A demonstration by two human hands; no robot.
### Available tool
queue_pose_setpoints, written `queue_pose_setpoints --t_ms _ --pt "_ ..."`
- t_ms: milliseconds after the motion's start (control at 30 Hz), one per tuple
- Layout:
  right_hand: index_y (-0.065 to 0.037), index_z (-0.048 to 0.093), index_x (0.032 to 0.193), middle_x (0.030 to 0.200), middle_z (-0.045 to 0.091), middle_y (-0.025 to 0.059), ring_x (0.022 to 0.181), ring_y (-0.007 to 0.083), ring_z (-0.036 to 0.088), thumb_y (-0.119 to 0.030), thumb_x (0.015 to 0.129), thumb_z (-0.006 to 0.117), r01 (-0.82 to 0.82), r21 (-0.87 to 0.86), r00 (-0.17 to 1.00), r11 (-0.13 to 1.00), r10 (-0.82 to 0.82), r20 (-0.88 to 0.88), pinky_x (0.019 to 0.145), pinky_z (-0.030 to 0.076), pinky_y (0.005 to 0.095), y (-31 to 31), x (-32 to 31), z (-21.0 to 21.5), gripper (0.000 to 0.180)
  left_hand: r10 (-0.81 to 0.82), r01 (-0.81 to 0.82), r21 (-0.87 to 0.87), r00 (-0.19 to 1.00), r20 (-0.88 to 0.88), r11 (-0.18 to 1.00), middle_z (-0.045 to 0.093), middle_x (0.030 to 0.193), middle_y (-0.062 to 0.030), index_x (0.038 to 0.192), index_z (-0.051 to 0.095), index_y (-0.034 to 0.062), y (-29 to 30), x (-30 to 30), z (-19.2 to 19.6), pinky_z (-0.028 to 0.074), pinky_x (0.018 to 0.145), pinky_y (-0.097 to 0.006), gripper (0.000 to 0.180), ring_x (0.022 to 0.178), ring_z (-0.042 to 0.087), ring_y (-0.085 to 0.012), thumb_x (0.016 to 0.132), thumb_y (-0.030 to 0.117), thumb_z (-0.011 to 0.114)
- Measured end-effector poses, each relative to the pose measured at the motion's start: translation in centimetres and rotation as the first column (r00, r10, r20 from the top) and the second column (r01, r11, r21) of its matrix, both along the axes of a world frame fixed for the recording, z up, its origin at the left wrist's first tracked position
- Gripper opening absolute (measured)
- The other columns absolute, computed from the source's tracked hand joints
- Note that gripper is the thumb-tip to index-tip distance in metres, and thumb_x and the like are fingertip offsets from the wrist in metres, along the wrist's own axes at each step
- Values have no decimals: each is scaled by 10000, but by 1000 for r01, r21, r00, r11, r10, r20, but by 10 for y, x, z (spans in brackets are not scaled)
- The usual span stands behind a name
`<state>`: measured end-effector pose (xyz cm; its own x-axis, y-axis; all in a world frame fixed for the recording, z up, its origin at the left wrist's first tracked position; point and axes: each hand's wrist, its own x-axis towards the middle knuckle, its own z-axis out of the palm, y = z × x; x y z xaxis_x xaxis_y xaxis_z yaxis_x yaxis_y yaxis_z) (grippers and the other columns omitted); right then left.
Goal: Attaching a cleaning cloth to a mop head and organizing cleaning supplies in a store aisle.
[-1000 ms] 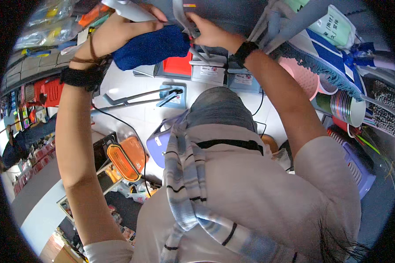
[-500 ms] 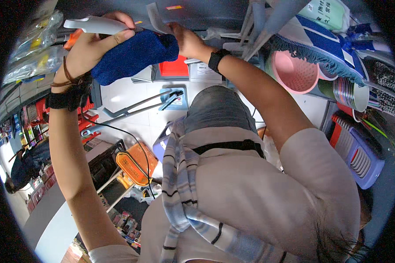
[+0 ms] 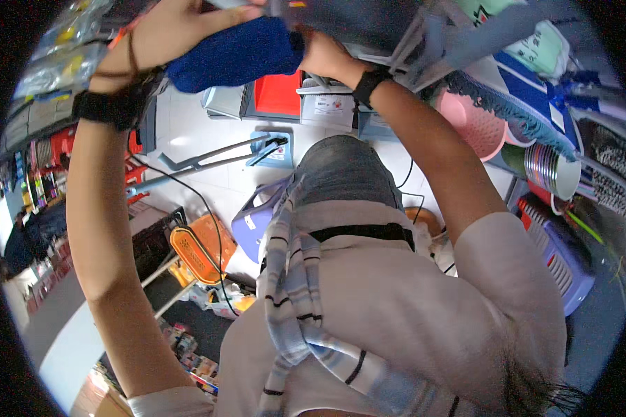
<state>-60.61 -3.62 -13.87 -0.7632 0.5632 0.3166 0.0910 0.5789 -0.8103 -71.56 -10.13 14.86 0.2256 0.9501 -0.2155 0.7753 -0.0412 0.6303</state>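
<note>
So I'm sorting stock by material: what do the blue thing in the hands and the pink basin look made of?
Blue cloth: soft fabric, probably towel or microfibre; matte, fuzzy surface that bends between the left hand and right hand. Pink basin: likely moulded plastic, smooth with a slight sheen.

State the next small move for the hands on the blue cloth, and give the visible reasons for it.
Probably draw the blue cloth a little further along the grey surface above. The left hand grips one end, the right hand presses the other end, and the cloth lies stretched between them against it.
</note>
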Motion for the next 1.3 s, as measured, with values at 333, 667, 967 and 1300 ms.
queue_pose_setpoints --t_ms 333,667,967,1300 --pt "29 510 1048 935 600 242 872 392 593 -253 581 801 152 39 988 988 -150 -47 738 479 430 19 -17 12 618 207 -180 156 962 -177 971 528 688 -35 1227 488 93 -100 -24 -22 403 555 -258 421 615 479 -79 838 185 621" --pt "-25 502 1058 936 625 129 865 234 621 -176 616 810 67 123 995 990 -76 67 727 500 343 46 -46 18 559 581 -563 -305 813 -37 768 589 658 -183 1160 529 61 -284 20 -66 441 534 -334 364 538 578 -250 817 159 600" --pt "8 494 1032 980 601 107 879 197 594 -167 625 814 49 103 998 993 -46 -31 749 494 323 48 -65 31 547 881 -838 -273 446 158 473 450 503 -26 1109 562 36 -416 67 -123 323 430 -260 296 457 374 -72 830 125 610" --pt "71 439 1073 1026 556 168 906 283 566 -70 641 753 313 117 944 943 -322 72 798 451 389 72 -89 -6 553 966 -965 -172 164 198 199 531 536 -56 1082 569 41 -491 80 -144 358 445 -284 276 461 439 -98 842 173 600"
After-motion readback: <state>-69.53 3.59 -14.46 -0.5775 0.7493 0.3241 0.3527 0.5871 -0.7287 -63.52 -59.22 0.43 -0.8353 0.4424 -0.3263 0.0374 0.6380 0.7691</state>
